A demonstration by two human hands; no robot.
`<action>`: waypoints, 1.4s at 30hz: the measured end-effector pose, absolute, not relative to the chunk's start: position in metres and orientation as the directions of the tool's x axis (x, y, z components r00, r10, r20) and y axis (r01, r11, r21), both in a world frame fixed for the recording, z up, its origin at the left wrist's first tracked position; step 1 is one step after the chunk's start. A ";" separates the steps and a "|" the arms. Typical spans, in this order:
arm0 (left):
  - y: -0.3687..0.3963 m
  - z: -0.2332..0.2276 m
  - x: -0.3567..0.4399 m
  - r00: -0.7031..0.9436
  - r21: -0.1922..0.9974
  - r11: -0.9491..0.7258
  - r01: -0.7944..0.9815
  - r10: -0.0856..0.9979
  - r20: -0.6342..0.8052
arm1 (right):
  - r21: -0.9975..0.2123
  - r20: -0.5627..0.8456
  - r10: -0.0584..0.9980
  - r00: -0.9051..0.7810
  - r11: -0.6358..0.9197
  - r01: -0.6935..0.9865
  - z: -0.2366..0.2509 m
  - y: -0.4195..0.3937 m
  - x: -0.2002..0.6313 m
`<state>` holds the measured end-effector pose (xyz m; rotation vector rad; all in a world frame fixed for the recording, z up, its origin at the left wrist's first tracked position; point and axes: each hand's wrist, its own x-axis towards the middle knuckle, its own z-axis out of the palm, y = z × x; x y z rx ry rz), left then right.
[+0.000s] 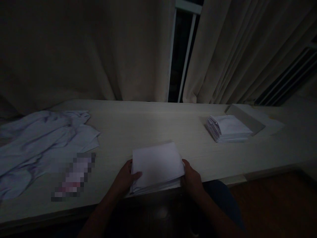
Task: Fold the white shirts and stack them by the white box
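At the table's (148, 124) near edge, folded cloth (156, 164) was pinched by the left hand (127, 177); its other side was touched by the right hand (192, 178), finger grip unclear. Folding seemed partly done: a stack (230, 128) was laid at right, a heap (49, 138) left crumpled at left.

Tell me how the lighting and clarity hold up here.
Head view: dim overall, the left curtain fading almost to black toward the upper left corner; head view: the folded cloth stands out pale, its edges readable; head view: a soft shadow lies left of the stack; head view: coarse square blocks hide the item at left.
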<state>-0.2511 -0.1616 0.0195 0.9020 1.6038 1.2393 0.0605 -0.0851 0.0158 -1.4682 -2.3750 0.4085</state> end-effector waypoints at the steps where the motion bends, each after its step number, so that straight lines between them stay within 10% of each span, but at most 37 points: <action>1: -0.162 0.021 -0.250 -0.329 0.973 0.230 0.027 0.921 -0.208 | -0.408 0.132 0.894 -0.429 0.443 0.798 0.016 -0.086 0.061; 21: -0.178 0.044 -0.261 -0.291 0.895 0.319 0.312 0.929 -0.229 | -0.168 0.275 0.796 -0.539 0.592 0.789 0.009 -0.086 0.064; 26: -0.162 0.059 -0.257 -0.558 0.693 0.342 0.635 0.823 0.105 | -0.104 0.260 0.802 -0.538 0.577 0.810 0.016 -0.090 0.062; 30: -0.143 0.065 -0.219 -0.292 0.438 0.082 0.895 0.851 0.436 | -0.056 0.358 0.725 -0.589 0.646 0.761 0.024 -0.093 0.060; 42: -0.137 0.014 -0.204 -0.140 0.214 0.082 0.973 0.952 0.272 | -0.050 0.357 0.647 -0.674 0.733 0.678 0.012 -0.088 0.065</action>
